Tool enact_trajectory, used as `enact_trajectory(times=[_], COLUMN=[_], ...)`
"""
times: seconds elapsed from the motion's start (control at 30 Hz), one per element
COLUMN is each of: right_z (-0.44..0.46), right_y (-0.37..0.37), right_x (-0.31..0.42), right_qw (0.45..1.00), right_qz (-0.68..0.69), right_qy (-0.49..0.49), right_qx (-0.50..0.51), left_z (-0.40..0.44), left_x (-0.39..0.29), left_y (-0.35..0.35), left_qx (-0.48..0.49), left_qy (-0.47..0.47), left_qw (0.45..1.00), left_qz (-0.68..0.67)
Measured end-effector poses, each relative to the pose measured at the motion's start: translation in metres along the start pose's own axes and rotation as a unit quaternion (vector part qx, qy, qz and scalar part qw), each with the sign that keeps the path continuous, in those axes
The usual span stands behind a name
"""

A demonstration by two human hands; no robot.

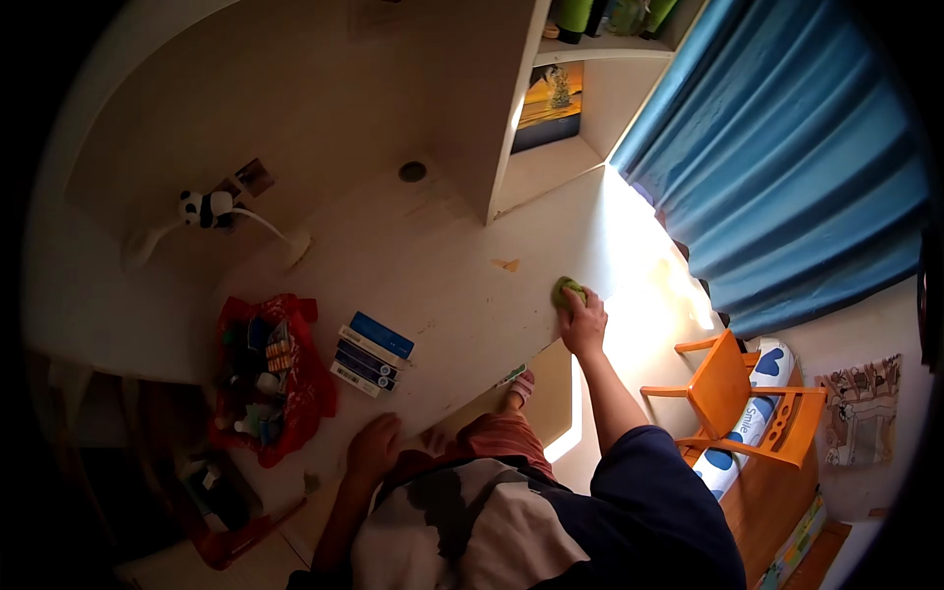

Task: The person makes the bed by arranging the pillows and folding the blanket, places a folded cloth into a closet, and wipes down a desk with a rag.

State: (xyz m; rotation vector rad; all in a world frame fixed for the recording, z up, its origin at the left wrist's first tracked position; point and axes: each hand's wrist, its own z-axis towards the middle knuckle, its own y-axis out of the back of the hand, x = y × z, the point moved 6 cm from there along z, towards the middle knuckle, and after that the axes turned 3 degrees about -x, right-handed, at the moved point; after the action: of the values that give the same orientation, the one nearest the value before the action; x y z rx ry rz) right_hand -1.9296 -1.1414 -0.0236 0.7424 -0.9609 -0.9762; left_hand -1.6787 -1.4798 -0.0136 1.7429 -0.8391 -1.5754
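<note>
My right hand [585,320] is closed over a bunched green cloth [564,291], pressed on the white desktop [462,315] near its right edge. Part of the cloth is hidden under my fingers. At the front edge of the desk, my left hand [374,445] rests in shadow with its fingers laid on the surface, holding nothing. Just beyond it lie several small boxes [372,354], blue and white, side by side. A red plastic bag [320,393] full of assorted items stands to the left of the boxes. A tan mark [506,265] shows on the desktop left of the cloth.
A white lamp with a panda figure [208,208] stands at the back left. Shelves [551,182] rise at the back, holding a picture and bottles. Blue curtains [787,157] hang at right, above a bright sunlit patch. An orange wooden chair [723,388] is at the right.
</note>
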Motion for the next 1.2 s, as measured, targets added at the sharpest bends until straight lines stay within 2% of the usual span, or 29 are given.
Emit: enact_trajectory(times=[0.07, 0.13, 0.27, 0.33, 0.37, 0.4, 0.53, 0.63, 0.67, 0.73, 0.77, 0.83, 0.87, 0.93, 1.0, 1.07, 1.13, 1.2], right_z=[0.01, 0.004, -0.043, -0.067, -0.067, -0.081, -0.103, -0.079, -0.07, -0.043, -0.033, -0.017, -0.014, -0.008, -0.007, -0.007, -0.01, -0.016], right_y=[-0.007, -0.018, -0.02, -0.006, -0.002, -0.01, -0.014, -0.012, -0.006, 0.004, 0.005, 0.007, 0.005, -0.012, -0.02, -0.011, -0.003, -0.004], right_x=[-0.02, -0.01, 0.084, 0.139, 0.144, 0.161, 0.179, 0.145, 0.125, 0.084, 0.071, 0.033, 0.028, 0.025, 0.042, 0.059, 0.058, 0.034], right_qw=[0.998, 0.998, 0.994, 0.974, 0.976, 0.963, 0.93, 0.95, 0.969, 0.985, 0.986, 0.994, 0.994, 0.991, 0.983, 0.963, 0.928, 0.905], right_qz=[-0.003, -0.007, 0.08, 0.162, 0.163, 0.183, 0.226, 0.165, 0.142, 0.136, 0.131, 0.104, 0.103, 0.081, 0.143, 0.247, 0.325, 0.337], right_qy=[-0.058, -0.061, 0.072, 0.151, 0.132, 0.162, 0.256, 0.199, 0.175, 0.085, 0.082, -0.026, -0.027, -0.1, -0.065, 0.025, 0.053, 0.051], right_qx=[-0.012, -0.028, -0.007, 0.037, 0.062, 0.115, 0.138, 0.173, 0.099, 0.07, 0.062, 0.028, 0.021, 0.027, 0.098, 0.107, 0.176, 0.254], left_z=[-0.002, -0.003, 0.002, 0.007, 0.006, 0.009, 0.011, 0.01, 0.011, 0.013, 0.015, 0.019, 0.023, 0.031, 0.039, 0.049, 0.063, 0.081], left_x=[0.005, 0.009, 0.014, 0.012, 0.01, 0.008, 0.007, 0.007, 0.006, 0.0, 0.0, -0.007, -0.018, -0.042, -0.071, -0.104, -0.141, -0.174], left_y=[-0.006, -0.008, -0.005, -0.003, -0.001, 0.001, 0.0, -0.003, -0.003, -0.007, -0.01, -0.016, -0.018, -0.023, -0.037, -0.054, -0.074, -0.097], left_qx=[0.004, 0.008, 0.046, 0.06, 0.061, 0.066, 0.076, 0.069, 0.072, 0.08, 0.079, 0.076, 0.074, 0.084, 0.066, 0.053, 0.024, 0.035], left_qy=[0.001, 0.003, 0.016, 0.016, 0.021, 0.02, 0.047, 0.045, 0.033, -0.016, -0.025, -0.075, -0.08, -0.065, -0.062, -0.058, -0.111, -0.152], left_qw=[1.0, 1.0, 0.999, 0.998, 0.998, 0.998, 0.996, 0.996, 0.997, 0.995, 0.995, 0.991, 0.991, 0.992, 0.994, 0.996, 0.993, 0.987], left_qz=[0.01, 0.02, 0.02, 0.02, 0.015, 0.011, 0.012, 0.02, 0.02, 0.06, 0.06, 0.081, 0.082, 0.07, 0.057, 0.046, 0.028, 0.033])
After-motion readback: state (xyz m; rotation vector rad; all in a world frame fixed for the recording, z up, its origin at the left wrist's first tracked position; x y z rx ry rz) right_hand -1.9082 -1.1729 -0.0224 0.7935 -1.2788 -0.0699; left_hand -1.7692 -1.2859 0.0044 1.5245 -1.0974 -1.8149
